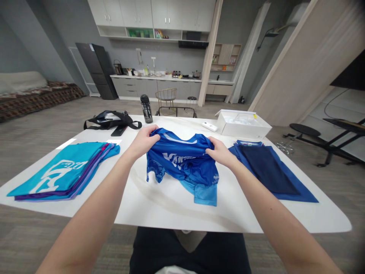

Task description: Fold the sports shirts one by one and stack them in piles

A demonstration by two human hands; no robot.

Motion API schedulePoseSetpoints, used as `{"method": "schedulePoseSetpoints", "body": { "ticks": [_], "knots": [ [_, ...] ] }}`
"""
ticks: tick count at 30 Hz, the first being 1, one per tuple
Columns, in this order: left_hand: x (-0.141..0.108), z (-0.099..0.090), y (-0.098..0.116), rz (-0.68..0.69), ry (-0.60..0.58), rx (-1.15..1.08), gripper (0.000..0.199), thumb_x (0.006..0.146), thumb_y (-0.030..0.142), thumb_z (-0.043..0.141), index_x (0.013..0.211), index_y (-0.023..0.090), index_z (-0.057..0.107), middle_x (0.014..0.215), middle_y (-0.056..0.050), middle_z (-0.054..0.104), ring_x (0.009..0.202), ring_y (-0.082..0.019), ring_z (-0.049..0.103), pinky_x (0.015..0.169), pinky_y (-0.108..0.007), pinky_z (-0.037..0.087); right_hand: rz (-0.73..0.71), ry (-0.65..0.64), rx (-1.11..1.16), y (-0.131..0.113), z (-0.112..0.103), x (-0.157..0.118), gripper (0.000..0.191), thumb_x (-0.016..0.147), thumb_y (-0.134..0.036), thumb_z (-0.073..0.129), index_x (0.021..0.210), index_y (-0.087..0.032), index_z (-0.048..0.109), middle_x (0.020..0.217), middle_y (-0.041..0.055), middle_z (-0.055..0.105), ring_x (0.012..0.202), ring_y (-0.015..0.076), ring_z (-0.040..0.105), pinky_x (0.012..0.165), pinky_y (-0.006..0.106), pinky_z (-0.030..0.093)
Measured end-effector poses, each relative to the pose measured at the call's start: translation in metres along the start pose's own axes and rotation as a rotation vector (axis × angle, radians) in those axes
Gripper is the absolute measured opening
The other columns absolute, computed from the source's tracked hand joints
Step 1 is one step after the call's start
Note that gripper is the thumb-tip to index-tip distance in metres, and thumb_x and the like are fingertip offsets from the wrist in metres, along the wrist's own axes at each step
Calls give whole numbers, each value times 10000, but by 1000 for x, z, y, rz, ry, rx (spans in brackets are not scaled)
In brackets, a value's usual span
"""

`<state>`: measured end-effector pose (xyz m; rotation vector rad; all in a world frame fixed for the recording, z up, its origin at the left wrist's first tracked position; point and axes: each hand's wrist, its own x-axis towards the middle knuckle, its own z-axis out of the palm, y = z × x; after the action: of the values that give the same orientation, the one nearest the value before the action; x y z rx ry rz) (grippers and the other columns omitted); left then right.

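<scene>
A blue shirt [185, 152] with white lettering is held up by its shoulders over the white table [159, 215]. My left hand [146, 140] pinches the shoulder on the left, and my right hand [221, 151] grips the one on the right. The shirt's lower part hangs bunched, with a lighter blue piece [205, 194] showing beneath it. On the left lies a stack of folded shirts, a turquoise one [61, 167] on top and purple ones under it. To the right, a dark navy garment [266, 167] rests on blue clothing [299, 189].
Along the far edge are a black bag [110, 118], a phone [118, 131], a dark bottle [146, 109], a small white device [210, 126] and an open white box [242, 127]. A chair [166, 95] stands beyond the table.
</scene>
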<state>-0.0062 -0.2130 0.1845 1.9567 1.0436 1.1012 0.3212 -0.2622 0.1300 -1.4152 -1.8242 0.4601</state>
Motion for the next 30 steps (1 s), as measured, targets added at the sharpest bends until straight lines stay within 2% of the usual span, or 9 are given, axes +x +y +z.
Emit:
{"method": "schedulePoseSetpoints", "body": {
  "ticks": [2, 5, 9, 15, 18, 20, 23, 25, 30],
  "knots": [
    [1, 4, -3, 28, 52, 100, 135, 803, 279, 592, 862, 187, 671, 801, 11, 659, 771, -171, 587, 699, -267, 439, 36, 57, -151, 4, 3, 0, 227, 709, -154, 518, 880, -192, 662, 918, 39, 698, 889, 219, 618, 808, 292, 446],
    [-1, 14, -17, 30, 135, 222, 229, 890, 369, 554, 943, 205, 703, 848, -8, 702, 814, -191, 611, 738, -281, 447, 183, 113, -258, 11, 7, -2, 156, 746, -175, 487, 732, -198, 641, 782, 48, 682, 808, 223, 617, 734, 292, 427],
    [-10, 29, -41, -18, 266, 227, 254, 927, 379, 511, 983, 222, 703, 853, -5, 709, 796, -190, 614, 739, -281, 448, 389, 127, -93, 26, 9, -9, 166, 743, -203, 478, 736, -201, 644, 671, 14, 643, 686, 201, 597, 619, 277, 403],
    [-16, 31, -45, -12, 383, 184, 280, 960, 373, 443, 1008, 209, 665, 919, -12, 697, 882, -184, 612, 814, -275, 464, 443, 124, -24, 43, -2, -14, 255, 636, -162, 451, 777, -201, 660, 634, 6, 610, 618, 191, 548, 560, 274, 383],
    [-19, 14, -31, 54, 316, 230, 309, 955, 433, 473, 993, 204, 677, 920, -16, 705, 883, -187, 620, 826, -279, 470, 359, 167, -71, 35, -16, -13, 226, 652, -176, 438, 738, -200, 646, 626, 10, 597, 643, 197, 544, 589, 284, 395],
    [-20, -1, -20, 84, 212, 322, 338, 907, 507, 558, 964, 202, 692, 902, -19, 711, 861, -199, 629, 814, -287, 478, 269, 126, -36, 26, -27, -13, 210, 703, -206, 443, 742, -195, 649, 644, 7, 607, 670, 196, 553, 621, 286, 416],
    [-20, -21, -8, 93, -5, 483, 432, 764, 595, 708, 930, 196, 710, 846, -21, 716, 810, -223, 638, 777, -309, 500, 191, -86, 95, 12, -38, -15, 240, 803, -317, 506, 828, -187, 706, 746, 5, 681, 753, 206, 605, 718, 304, 484],
    [-19, -30, -3, 68, -92, 516, 452, 733, 610, 726, 917, 197, 725, 816, -18, 719, 794, -234, 649, 761, -321, 520, 213, -214, 172, 5, -42, -18, 309, 841, -426, 557, 905, -191, 747, 876, 19, 743, 880, 240, 649, 843, 350, 522],
    [-36, -55, 8, -173, -178, 198, 431, 780, 596, 687, 1008, 238, 764, 886, -14, 761, 801, -259, 708, 717, -354, 594, 345, -284, 282, -15, -53, -45, 416, 832, -580, 652, 1077, -266, 771, 1132, 24, 760, 1186, 302, 633, 1085, 433, 470]
  ]
}}
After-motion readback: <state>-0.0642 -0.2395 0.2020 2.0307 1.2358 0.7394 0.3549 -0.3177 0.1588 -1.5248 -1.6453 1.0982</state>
